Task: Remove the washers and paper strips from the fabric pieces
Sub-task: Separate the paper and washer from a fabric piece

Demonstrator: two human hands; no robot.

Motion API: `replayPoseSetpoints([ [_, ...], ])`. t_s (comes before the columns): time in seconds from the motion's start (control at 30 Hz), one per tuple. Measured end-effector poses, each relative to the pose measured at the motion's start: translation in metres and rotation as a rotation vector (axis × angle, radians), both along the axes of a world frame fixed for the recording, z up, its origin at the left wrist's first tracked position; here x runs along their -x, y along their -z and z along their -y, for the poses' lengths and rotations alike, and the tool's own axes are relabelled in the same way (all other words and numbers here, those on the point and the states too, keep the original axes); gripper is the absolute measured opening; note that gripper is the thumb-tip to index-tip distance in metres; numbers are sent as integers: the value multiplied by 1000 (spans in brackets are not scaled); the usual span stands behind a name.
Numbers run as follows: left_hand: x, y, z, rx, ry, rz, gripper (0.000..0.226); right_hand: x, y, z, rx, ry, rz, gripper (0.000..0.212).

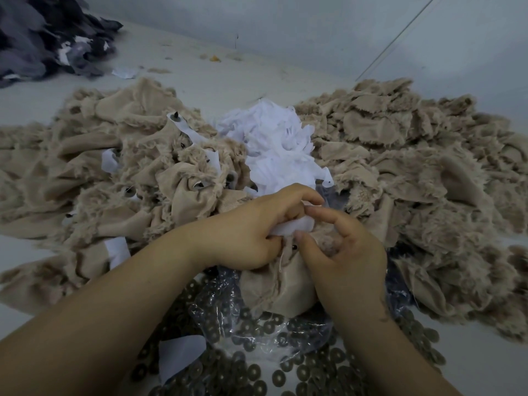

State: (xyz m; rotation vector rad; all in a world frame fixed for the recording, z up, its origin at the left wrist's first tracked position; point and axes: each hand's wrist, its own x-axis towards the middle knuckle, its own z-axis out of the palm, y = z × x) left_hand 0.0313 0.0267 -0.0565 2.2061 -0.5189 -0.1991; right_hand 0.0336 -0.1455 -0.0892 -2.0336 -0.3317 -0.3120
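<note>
A beige furry fabric piece (pixel 274 287) hangs between both hands above the washers. My left hand (pixel 248 230) grips its top edge together with a white paper strip (pixel 288 227). My right hand (pixel 345 252) pinches the same strip and the fabric from the right, thumb near a small dark stud (pixel 294 247) in the fabric. Loose dark washers (pixel 311 370) lie in a spread on clear plastic (pixel 228 318) under my wrists.
A heap of beige fabric pieces with paper strips and studs (pixel 120 178) lies at the left, another beige heap (pixel 414 167) at the right. White paper strips (pixel 274 144) are piled between them. Dark grey fabric (pixel 45 38) sits far left by the wall.
</note>
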Motion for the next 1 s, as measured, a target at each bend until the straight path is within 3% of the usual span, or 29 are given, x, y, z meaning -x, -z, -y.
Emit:
replayPoseSetpoints([
  [0.17,1,3,0,55,-1,-36,66,-4,3,2,-11,30,-91,22],
  [0.27,0,3,-2,41,-10,-17,66,-5,2,3,-61,50,-128,5],
  [0.43,1,2,-6,32,-41,35,68,-5,3,2,-90,43,-136,31],
  [0.63,6,6,-27,99,-113,40,59,-5,1,4,-104,57,-150,27],
  [0.8,19,7,-39,193,-196,-10,16,-5,-1,4,-111,62,-170,22],
  [0.9,27,4,-37,237,-170,-46,15,-4,-2,3,-109,63,-164,25],
  [1.0,32,1,-34,113,-74,-58,19,-1,-2,1,-82,58,-141,27],
])
